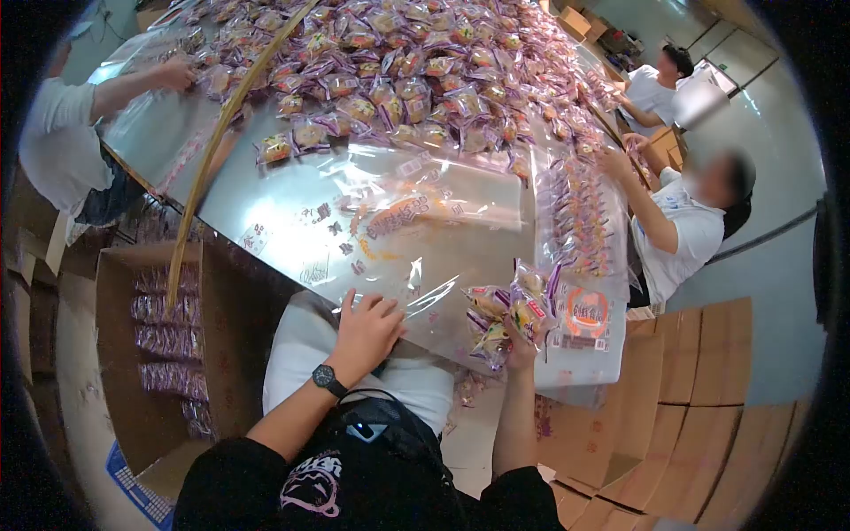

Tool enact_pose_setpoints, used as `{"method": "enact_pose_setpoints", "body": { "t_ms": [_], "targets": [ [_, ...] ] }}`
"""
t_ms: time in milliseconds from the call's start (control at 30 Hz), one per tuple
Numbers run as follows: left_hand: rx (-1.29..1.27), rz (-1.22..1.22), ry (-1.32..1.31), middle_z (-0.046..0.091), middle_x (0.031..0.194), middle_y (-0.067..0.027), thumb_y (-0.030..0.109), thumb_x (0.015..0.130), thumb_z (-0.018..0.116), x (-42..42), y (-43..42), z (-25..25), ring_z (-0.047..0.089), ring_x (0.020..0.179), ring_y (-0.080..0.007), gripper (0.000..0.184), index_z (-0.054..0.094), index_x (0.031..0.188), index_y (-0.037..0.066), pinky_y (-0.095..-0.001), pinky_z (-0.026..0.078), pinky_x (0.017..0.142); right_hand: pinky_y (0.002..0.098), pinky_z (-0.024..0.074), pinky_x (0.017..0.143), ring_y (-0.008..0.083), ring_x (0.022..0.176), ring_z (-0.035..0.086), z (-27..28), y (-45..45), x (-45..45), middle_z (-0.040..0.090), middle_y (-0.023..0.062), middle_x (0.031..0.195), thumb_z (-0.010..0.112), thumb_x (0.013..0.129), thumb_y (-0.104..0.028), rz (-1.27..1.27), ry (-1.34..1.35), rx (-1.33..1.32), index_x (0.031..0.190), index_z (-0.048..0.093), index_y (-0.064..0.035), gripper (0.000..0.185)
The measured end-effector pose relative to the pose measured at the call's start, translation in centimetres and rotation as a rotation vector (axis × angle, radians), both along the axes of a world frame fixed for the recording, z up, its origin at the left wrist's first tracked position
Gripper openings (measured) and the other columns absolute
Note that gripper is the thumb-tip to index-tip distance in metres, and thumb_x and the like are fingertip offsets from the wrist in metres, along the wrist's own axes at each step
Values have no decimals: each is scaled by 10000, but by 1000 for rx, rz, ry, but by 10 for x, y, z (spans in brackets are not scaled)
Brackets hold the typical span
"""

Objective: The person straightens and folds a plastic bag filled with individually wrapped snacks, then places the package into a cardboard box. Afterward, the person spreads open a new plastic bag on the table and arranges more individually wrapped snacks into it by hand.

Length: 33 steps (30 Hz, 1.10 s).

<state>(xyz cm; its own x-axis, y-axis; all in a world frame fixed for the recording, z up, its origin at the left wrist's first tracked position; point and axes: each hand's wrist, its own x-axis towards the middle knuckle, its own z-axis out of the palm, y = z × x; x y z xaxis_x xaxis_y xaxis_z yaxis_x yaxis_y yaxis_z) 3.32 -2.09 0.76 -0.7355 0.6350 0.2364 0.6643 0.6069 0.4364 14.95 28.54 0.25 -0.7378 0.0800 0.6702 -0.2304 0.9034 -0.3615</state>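
Observation:
Several small wrapped snack packs [531, 310] in clear and purple film are bunched in my right hand [522, 343], over the near edge of the metal table [257, 212]. My left hand [367, 329], with a watch on its wrist, lies with fingers spread on a large clear printed plastic bag [425, 212] and holds nothing. The bag is spread flat on the tabletop. To the right of it, a clear bag [580, 221] holds rows of packs, with an orange printed logo at its near end.
A large heap of packs [398, 71] covers the far table. An open carton [115, 354] with packed rows stands at left, and stacked cartons [708, 354] at right. One person [62, 133] works at left, two others [691, 221] at right. A yellow strap [212, 150] crosses the left side.

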Motion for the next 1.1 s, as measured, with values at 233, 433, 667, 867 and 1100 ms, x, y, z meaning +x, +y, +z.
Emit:
{"method": "enact_pose_setpoints", "body": {
  "t_ms": [233, 433, 667, 867, 1100],
  "targets": [
    [232, 145, -215, 760, 1055, -3, 278, 868, 809, -2, -7, 17, 645, 1095, -237, 156, 810, 984, 173, -600, 333, 1148, 382, 521, 1057, 230, 1256, 612, -93, 31, 31, 585, 135, 1423, 727, 939, -80, 149, -297, -1037, 1474, 484, 28, 597],
    [406, 109, -273, 755, 873, -45, 221, 864, 814, -12, -15, 35, 658, 863, -253, 107, 805, 904, 123, -441, 450, 945, 386, 531, 1028, 238, 1216, 628, -67, 31, 34, 597, 136, 1403, 693, 959, -159, 118, -280, -1101, 1468, 509, -8, 562],
    [511, 86, 18, 755, 888, -75, 95, 852, 819, -25, -23, 54, 671, 812, -264, 102, 785, 945, 71, -386, 495, 792, 391, 544, 994, 247, 1169, 646, 13, -21, 16, 610, 136, 1379, 653, 983, -251, 133, -222, -1075, 1462, 538, -49, 532],
    [715, 130, 74, 762, 955, -98, 8, 819, 820, -33, -20, 98, 691, 858, -272, 170, 765, 977, 33, -369, 533, 754, 413, 540, 1021, 336, 1252, 629, 139, -100, -27, 575, 180, 1465, 760, 784, -129, 585, -382, -193, 1471, 556, -137, 717],
    [770, -30, 179, 758, 944, -91, -14, 791, 839, -63, -37, 126, 675, 829, -260, 203, 775, 977, 34, -349, 533, 735, 458, 607, 855, 408, 1087, 683, 135, -130, -64, 566, 227, 1441, 706, 720, -82, 392, -460, 101, 1450, 576, -234, 756]
  ]
}}
